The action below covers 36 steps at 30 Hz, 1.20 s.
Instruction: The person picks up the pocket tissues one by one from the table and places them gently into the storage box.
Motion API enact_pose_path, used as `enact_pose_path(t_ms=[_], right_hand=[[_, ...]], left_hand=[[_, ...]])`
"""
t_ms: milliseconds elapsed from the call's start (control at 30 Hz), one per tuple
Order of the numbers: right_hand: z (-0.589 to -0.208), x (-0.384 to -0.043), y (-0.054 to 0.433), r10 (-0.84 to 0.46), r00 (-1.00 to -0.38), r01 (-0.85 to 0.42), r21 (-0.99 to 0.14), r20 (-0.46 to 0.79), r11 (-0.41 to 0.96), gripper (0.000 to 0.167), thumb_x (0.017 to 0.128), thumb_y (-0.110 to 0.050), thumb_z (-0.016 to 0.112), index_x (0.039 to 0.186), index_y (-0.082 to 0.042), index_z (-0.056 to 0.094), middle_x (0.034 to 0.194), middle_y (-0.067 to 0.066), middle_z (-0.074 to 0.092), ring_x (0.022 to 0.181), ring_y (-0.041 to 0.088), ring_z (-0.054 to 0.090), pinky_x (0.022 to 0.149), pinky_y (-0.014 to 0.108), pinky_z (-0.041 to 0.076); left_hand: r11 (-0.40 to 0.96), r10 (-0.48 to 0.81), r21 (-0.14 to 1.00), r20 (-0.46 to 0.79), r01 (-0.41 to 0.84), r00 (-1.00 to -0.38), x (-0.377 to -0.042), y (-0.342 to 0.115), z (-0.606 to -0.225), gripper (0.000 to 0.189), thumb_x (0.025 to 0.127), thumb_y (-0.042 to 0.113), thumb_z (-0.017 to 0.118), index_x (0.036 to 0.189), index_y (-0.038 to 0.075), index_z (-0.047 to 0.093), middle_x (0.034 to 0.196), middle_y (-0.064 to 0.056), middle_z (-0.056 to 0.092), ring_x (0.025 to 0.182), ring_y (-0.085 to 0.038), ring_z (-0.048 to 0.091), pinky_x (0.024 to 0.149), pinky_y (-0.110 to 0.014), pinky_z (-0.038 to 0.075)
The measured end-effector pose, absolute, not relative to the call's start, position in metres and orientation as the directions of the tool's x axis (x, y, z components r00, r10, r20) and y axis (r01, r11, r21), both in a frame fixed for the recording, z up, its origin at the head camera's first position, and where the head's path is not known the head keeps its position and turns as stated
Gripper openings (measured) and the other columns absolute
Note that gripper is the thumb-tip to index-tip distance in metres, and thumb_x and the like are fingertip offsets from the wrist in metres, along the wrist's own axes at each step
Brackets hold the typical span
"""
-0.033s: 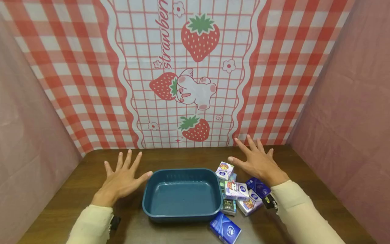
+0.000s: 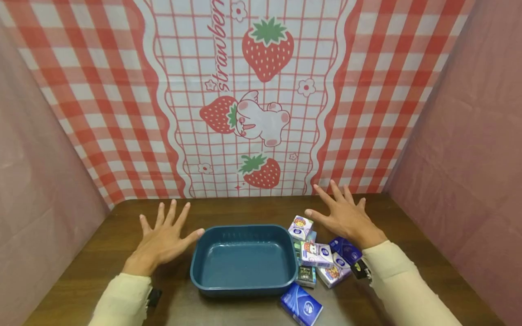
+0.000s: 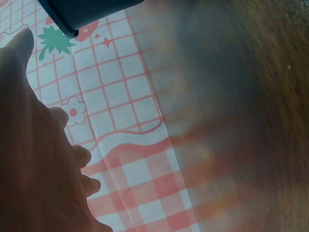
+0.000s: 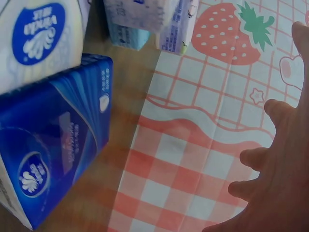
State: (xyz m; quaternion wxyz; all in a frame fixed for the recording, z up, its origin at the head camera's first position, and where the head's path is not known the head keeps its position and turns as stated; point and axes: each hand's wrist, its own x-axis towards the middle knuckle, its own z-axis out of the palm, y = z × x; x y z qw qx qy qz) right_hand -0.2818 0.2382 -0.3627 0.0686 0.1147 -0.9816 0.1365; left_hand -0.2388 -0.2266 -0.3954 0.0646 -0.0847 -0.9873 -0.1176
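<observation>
Left of the teal tray [image 2: 246,266], the empty left hand [image 2: 161,244] spreads its fingers; right of it, the right hand [image 2: 347,219] does likewise, near the tissue packs [image 2: 316,254] heaped beside the tray (a blue pack [image 2: 302,305] lies by its near right corner).

The seemingly wooden table [image 2: 244,211] bears a teal tray [image 2: 244,267] and tissue packs [image 2: 316,255].

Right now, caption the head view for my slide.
Left hand and right hand, fingers spread, flank a blue tray beside tissue packs.
</observation>
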Motion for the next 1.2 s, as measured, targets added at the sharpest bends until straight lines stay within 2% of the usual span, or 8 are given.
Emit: enact_pose_path(t_ms=[467,800,1000,1200], right_hand=[[-0.372,-0.279,0.236,-0.212,-0.96,-0.254,-0.245,0.184,0.936,0.09,0.089,-0.08,0.04,0.161,-0.029,0.024,0.164,0.024,0.011,0.147,0.053,0.003,0.1,0.081,-0.005],[-0.378,-0.278,0.233,-0.229,-0.951,-0.274,-0.229,0.206,0.934,0.086,0.092,-0.077,0.037,0.16,-0.026,0.027,0.161,0.024,0.025,0.145,0.051,0.018,0.105,0.078,0.001],[-0.38,-0.28,0.232,-0.232,-0.949,-0.278,-0.228,0.212,0.933,0.082,0.094,-0.075,0.034,0.159,-0.024,0.03,0.158,0.022,0.033,0.143,0.049,0.028,0.105,0.077,0.008],[-0.383,-0.283,0.227,-0.255,-0.941,-0.304,-0.227,0.22,0.925,0.077,0.097,-0.072,0.032,0.159,-0.025,0.032,0.154,0.018,0.042,0.139,0.045,0.037,0.106,0.076,0.013]], left_hand=[[0.961,0.15,0.211,0.149,0.18,-0.977,-0.239,-0.225,-0.4,0.096,0.091,0.079,0.033,0.162,0.016,0.017,0.164,-0.024,0.003,0.148,-0.051,-0.006,0.098,-0.074,-0.024],[0.948,0.132,0.27,0.141,0.166,-0.981,-0.238,-0.224,-0.403,0.094,0.093,0.078,0.03,0.162,0.015,0.017,0.164,-0.025,0.006,0.148,-0.051,0.003,0.1,-0.074,-0.021],[0.93,0.114,0.34,0.099,0.142,-0.988,-0.237,-0.222,-0.404,0.094,0.093,0.078,0.027,0.161,0.014,0.02,0.163,-0.025,0.015,0.147,-0.05,0.011,0.107,-0.073,-0.009],[0.924,0.113,0.35,0.132,0.153,-0.985,-0.235,-0.221,-0.409,0.09,0.096,0.075,0.025,0.157,0.01,0.033,0.157,-0.024,0.033,0.144,-0.047,0.026,0.11,-0.071,0.006]])
